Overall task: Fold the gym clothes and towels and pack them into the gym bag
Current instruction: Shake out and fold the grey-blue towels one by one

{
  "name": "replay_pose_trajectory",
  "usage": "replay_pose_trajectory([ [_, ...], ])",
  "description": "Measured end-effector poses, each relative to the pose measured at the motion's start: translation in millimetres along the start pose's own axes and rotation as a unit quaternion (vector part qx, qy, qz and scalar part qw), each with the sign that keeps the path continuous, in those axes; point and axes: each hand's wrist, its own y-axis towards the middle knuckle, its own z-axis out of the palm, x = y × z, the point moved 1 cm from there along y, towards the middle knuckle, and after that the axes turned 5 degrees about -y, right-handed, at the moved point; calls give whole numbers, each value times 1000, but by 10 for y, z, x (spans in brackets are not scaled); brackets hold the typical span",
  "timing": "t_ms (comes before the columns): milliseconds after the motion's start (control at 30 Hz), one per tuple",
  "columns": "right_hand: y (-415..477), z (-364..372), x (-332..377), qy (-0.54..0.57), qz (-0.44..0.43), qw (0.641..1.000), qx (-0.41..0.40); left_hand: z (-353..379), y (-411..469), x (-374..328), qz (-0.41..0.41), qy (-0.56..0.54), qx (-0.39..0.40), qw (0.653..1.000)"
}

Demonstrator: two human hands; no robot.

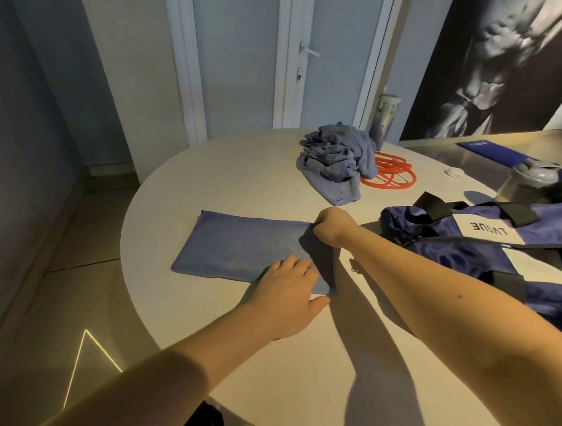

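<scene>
The fingers (318,223) of the right hand (333,227) are curled tight and pinch the far corner at the near end of a blue towel (239,246), lifting that corner a little off the worktop (210,177). The fingers (295,265) of the left hand (286,288) lie straight and flat on the same end, nearer the body, with the thumb off the cloth's edge on the bare surface. They grasp nothing and only press. This looks like an anchor-and-fold arrangement: the flat hand keeps the long strip from sliding while the pinching hand is placed to carry its end over. The rest of the towel runs away to the left of both hands, already folded into a narrow band. So I judge this as one of the last folds before packing. Just right of the pinching fingers lies the open navy gym bag (484,254), close enough for a short carry. Its white label (488,229) bears dark capitals that are upside down from here. They look like "LAQUE" or similar, but I cannot read them for certain. Beyond the fingers, further across the worktop, sits a crumpled heap of blue-grey clothes (335,157), not yet folded, touching a coiled orange cord (391,175) on its right. A tall tumbler (385,120) stands behind that heap, and a grey-lidded shaker bottle (526,179) stands past the bag.
</scene>
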Motion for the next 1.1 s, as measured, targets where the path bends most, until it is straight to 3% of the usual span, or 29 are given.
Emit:
replay_pose_trajectory([
  [233,-920,-12,-132,80,31,995,47,7,-762,-46,-17,-79,-23,996],
  [433,-1942,107,-293,225,20,972,67,-26,-1410,-48,16,-191,10,981],
  [667,-2754,210,-399,296,-79,943,131,278,-1798,34,126,-109,-107,980],
  [733,-2799,239,-459,259,-100,953,123,274,-1834,21,137,-128,-142,972],
  [833,-2732,278,-596,83,-144,986,25,222,-1864,-5,119,-151,-154,969],
  [900,-2740,236,-689,76,-193,978,-8,181,-1864,-38,89,-171,-154,969],
  [1033,-2790,283,-751,34,-315,946,64,108,-1837,-82,14,-238,-165,957],
  [1100,-2728,372,-721,17,-336,940,48,77,-1797,-81,-22,-276,-176,945],
])
